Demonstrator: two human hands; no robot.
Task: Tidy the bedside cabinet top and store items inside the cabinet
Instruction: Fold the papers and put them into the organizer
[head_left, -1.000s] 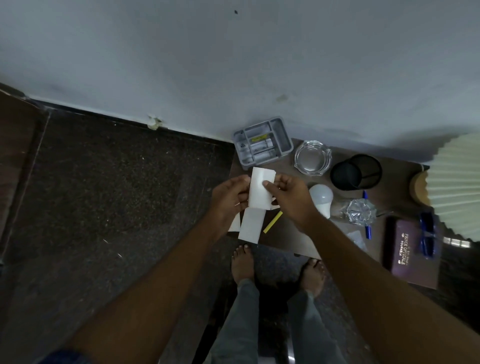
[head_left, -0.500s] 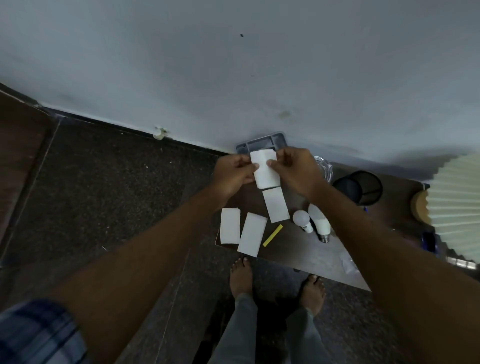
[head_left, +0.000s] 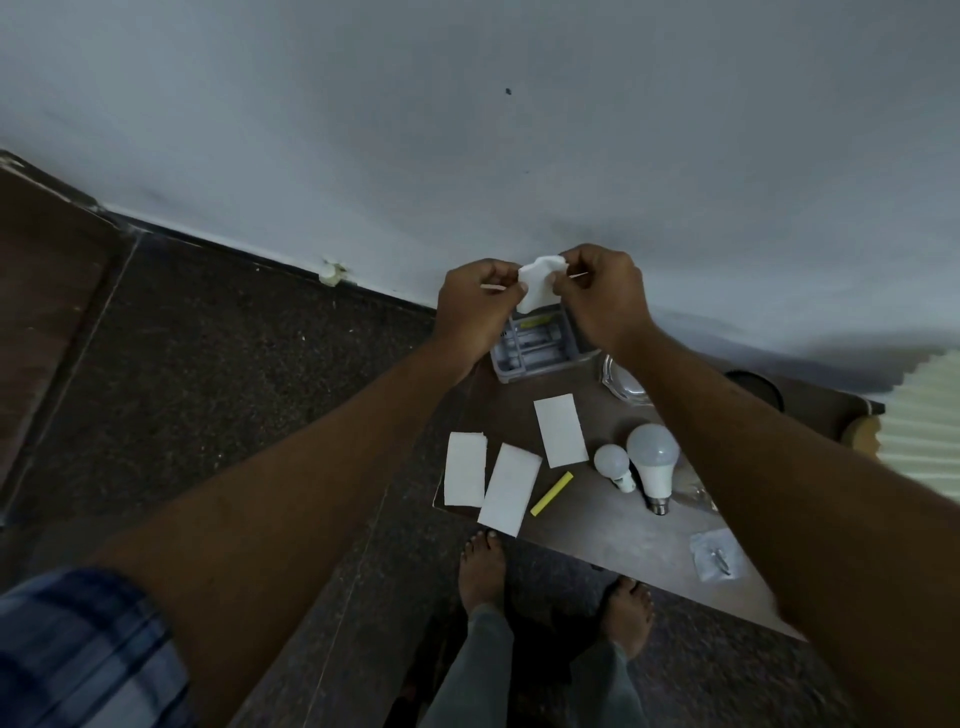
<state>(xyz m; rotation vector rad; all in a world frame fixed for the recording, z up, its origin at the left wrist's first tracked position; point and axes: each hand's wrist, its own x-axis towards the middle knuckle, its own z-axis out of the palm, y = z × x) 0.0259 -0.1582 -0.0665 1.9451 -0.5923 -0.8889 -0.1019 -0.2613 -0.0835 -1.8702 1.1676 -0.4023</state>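
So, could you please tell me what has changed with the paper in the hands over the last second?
Both hands, left hand and right hand, have raised the white paper and crumpled it from flat. The three paper slips and two bulbs on the cabinet top stayed put.

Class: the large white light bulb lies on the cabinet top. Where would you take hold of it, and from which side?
Grip the large white light bulb across its tapered neck, from above. It lies on its side with the metal base toward the front edge; the small white bulb crowds its left side, so place fingers below the dome.
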